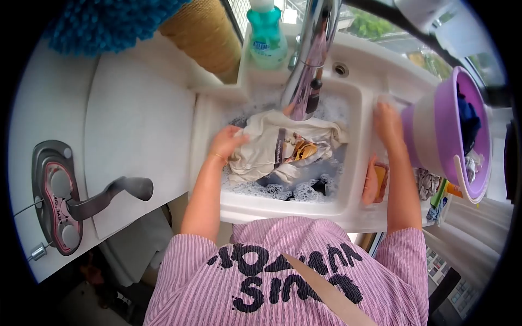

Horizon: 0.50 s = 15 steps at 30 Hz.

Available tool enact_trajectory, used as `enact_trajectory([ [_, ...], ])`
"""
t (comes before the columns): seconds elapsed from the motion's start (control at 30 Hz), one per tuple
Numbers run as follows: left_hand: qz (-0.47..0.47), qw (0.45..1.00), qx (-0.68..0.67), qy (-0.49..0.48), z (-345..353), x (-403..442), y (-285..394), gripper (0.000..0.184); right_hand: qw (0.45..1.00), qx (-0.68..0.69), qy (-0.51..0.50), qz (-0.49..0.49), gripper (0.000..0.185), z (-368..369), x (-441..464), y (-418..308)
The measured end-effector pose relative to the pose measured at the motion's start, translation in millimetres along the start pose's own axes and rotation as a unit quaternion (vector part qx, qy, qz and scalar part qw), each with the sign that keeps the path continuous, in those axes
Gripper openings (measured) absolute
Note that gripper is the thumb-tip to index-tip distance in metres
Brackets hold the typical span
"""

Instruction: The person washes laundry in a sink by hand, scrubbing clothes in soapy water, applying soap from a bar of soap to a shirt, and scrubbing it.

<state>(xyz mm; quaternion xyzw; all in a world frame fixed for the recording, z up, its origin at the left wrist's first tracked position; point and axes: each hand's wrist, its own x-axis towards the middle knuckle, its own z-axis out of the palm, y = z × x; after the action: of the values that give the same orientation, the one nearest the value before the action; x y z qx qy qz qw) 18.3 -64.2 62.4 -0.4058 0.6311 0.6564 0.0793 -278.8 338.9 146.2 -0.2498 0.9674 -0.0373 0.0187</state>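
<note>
A cream cloth with a dark printed picture (272,142) lies bunched in soapy water in the white sink (354,136). My left hand (227,142) is closed on the cloth's left edge. Over on the right ledge, beyond the basin, is my right hand (387,117). Its fingers are curled at a pale patch by the ledge, and what they hold, if anything, is hidden. Dark fabric (319,186) shows through the suds at the basin's near side. The chrome faucet (309,70) reaches over the cloth and covers part of its far edge.
A purple bucket (423,127) with clothes in it stands tilted on the right. An orange-brown bar (384,182) lies on the right ledge, beside a pinkish object (372,185). A green soap bottle (267,41) stands behind the sink. A grey-handled device (57,198) is at far left.
</note>
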Motion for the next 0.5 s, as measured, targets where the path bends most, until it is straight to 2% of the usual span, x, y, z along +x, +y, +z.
enact_trajectory([
  [0.03, -0.002, 1.000, 0.004, 0.004, -5.6, -3.8, -5.0, 0.048, 1.000, 0.005, -0.002, -0.001, 0.034, 4.3, 0.6, 4.1],
  [0.1, 0.062, 0.981, -0.186, 0.011, -9.5, -31.8, 17.2, 0.040, 1.000, 0.007, 0.018, -0.020, 0.033, 7.9, 2.2, 9.9],
  [0.2, -0.001, 0.977, -0.214, 0.010, -17.5, -54.7, 23.2, 0.030, 1.000, 0.018, 0.015, -0.010, 0.027, 9.9, 6.6, 13.1],
  [0.33, -0.020, 0.994, -0.110, -0.019, -6.4, -68.0, 12.3, 0.026, 0.999, 0.031, -0.019, 0.018, 0.020, 14.2, 16.2, 13.2],
  [0.4, -0.118, 0.989, -0.042, -0.079, 7.0, -73.4, 15.8, 0.022, 0.999, 0.027, -0.009, 0.014, 0.014, 16.5, 17.9, 14.1],
  [0.5, -0.162, 0.979, -0.068, -0.105, 14.2, -54.8, -20.0, 0.022, 0.999, 0.042, 0.003, 0.004, 0.011, 20.9, 18.4, 17.3],
])
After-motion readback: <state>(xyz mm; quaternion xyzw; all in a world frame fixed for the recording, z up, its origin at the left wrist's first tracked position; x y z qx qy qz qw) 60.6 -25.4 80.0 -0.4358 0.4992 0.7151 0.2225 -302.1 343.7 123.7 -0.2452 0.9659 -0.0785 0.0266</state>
